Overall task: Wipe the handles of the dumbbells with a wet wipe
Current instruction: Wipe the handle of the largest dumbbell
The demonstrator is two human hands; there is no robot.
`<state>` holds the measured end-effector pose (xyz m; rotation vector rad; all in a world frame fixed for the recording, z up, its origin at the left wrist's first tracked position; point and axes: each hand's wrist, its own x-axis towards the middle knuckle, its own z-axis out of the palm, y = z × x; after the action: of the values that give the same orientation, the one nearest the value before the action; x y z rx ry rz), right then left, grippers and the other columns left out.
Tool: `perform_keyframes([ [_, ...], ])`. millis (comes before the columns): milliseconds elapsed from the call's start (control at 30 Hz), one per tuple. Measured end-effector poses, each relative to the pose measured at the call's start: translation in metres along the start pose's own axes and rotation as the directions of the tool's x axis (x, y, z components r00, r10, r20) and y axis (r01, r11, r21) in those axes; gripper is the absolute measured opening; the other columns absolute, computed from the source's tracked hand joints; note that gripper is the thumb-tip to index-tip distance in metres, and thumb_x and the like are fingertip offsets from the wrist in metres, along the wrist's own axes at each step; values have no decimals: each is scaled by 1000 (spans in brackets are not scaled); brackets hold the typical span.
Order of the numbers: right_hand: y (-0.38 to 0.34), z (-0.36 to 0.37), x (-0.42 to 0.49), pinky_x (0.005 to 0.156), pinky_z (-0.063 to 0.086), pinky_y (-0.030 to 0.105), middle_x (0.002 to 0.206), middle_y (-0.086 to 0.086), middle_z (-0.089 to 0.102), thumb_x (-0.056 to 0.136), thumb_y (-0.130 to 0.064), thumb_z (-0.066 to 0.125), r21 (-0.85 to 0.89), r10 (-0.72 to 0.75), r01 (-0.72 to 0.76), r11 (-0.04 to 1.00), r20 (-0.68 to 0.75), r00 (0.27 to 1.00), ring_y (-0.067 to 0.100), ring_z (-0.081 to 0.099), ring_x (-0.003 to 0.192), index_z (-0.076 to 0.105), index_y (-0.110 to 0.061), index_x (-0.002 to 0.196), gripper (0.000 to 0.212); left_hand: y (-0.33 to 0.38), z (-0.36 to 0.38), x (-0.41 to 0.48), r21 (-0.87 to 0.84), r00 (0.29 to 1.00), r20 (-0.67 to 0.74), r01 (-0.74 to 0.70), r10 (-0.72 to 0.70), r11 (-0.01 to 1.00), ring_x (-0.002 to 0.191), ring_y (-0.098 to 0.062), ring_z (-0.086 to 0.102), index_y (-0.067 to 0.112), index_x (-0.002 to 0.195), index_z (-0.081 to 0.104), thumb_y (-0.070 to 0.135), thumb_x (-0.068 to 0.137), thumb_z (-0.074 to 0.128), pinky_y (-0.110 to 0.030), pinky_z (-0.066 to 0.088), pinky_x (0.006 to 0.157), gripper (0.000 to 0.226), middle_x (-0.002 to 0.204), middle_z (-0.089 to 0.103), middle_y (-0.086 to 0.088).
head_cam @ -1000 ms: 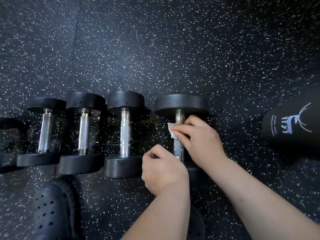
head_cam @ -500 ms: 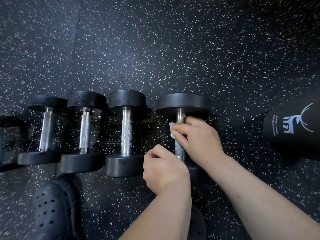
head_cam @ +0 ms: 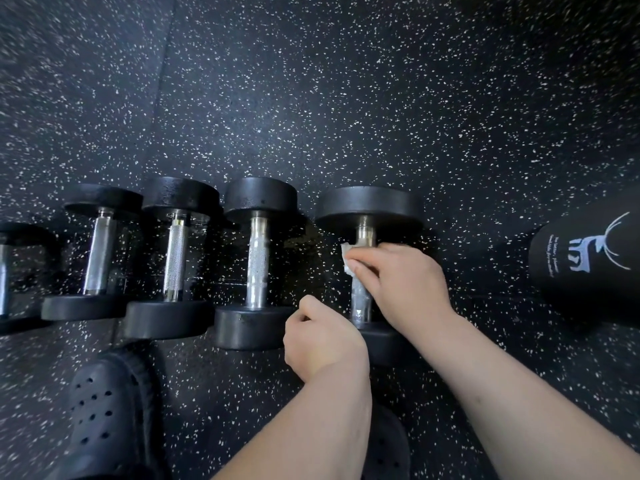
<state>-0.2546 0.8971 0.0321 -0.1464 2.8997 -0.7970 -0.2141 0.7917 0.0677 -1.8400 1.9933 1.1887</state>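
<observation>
Speckled rubber floor (head_cam: 346, 98). At 9 o'clock, a cut-off dumbbell (head_cam: 5, 271) at the frame edge. Then three in a row toward centre: first dumbbell (head_cam: 98, 254), second dumbbell (head_cam: 176, 258), third dumbbell (head_cam: 258, 265). Chrome handles lying 12 to 6, no hand on any. At 7 o'clock, a dark perforated shoe (head_cam: 104, 410).

At 5 o'clock of centre: left hand (head_cam: 322, 337), knuckles up, fingers curled under, just beside the near head of the fourth dumbbell (head_cam: 369, 206). Impossible to tell whether gripping something or only bracing.

Next right: right hand (head_cam: 401, 285) clenched round the far half of the handle (head_cam: 360, 299), wet wipe (head_cam: 347, 258) trapped between fingers and steel, white corner poking out at 9 o'clock of the knuckles. Near half of the handle bare below the fist.

At 3 o'clock, well apart: black bottle (head_cam: 585, 271) with a white deer mark.

Judgement, for a clean pass:
- Wrap the wipe fully round the bar, not just over the top face.
- Draw from 12 down to 6, head to head.
- Twist the wrist while sliding, to reach the underside and the knurling.
- Brace the near head against rolling.
- Refold to a fresh face before the next bar.
</observation>
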Motion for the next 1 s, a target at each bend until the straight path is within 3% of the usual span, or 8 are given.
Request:
perform_keyframes([
  [100, -5, 1, 5, 66, 54, 34, 90, -12, 73, 101, -54, 55, -104, -42, 45, 994, 33, 999, 16, 69, 86, 74, -44, 109, 23, 0, 0, 1, -3, 1000, -10, -8, 8, 1000, 94, -36, 61, 12, 78, 69, 41, 98, 34, -44, 51, 80, 49, 78, 66, -4],
  [267, 7, -4, -8, 70, 56, 34, 84, -17, 70, 96, -45, 70, 162, 128, -116, 980, -62, 990, 6, 65, 76, 76, -47, 109, 15, -2, 1, 0, 7, 999, -22, -32, 32, 999, 94, -32, 62, 15, 88, 74, 50, 91, 30, -47, 55, 87, 56, 80, 70, -2],
  [333, 10, -7, -9, 71, 56, 33, 82, -19, 70, 95, -43, 73, 191, 139, -123, 974, -69, 988, 5, 64, 76, 77, -47, 109, 15, -3, 1, -2, 4, 999, -11, -33, 33, 999, 94, -30, 61, 15, 91, 74, 48, 93, 32, -47, 55, 87, 54, 81, 70, -2],
  [533, -3, -5, 12, 66, 52, 32, 90, -11, 75, 100, -58, 52, -168, -31, 55, 984, 141, 989, 19, 70, 86, 71, -47, 112, 25, -4, 2, -1, 10, 999, -11, -34, 34, 999, 96, -33, 62, 15, 90, 74, 48, 93, 33, -48, 55, 87, 53, 80, 70, -3],
  [800, 9, -14, -1, 71, 55, 36, 91, -16, 75, 97, -50, 65, 58, 65, -66, 996, 10, 998, 14, 69, 85, 75, -49, 110, 16, -6, 2, 2, 31, 999, -6, -47, 47, 998, 94, -32, 63, 15, 88, 73, 46, 94, 34, -49, 55, 88, 50, 80, 70, -2],
  [1000, -6, -2, 5, 71, 56, 34, 101, -15, 74, 100, -53, 57, -81, -26, 36, 996, 118, 993, 14, 70, 93, 73, -45, 109, 20, -6, 3, 3, 34, 999, -9, -53, 53, 998, 96, -33, 64, 14, 91, 74, 49, 92, 33, -49, 55, 87, 54, 83, 71, -4],
])
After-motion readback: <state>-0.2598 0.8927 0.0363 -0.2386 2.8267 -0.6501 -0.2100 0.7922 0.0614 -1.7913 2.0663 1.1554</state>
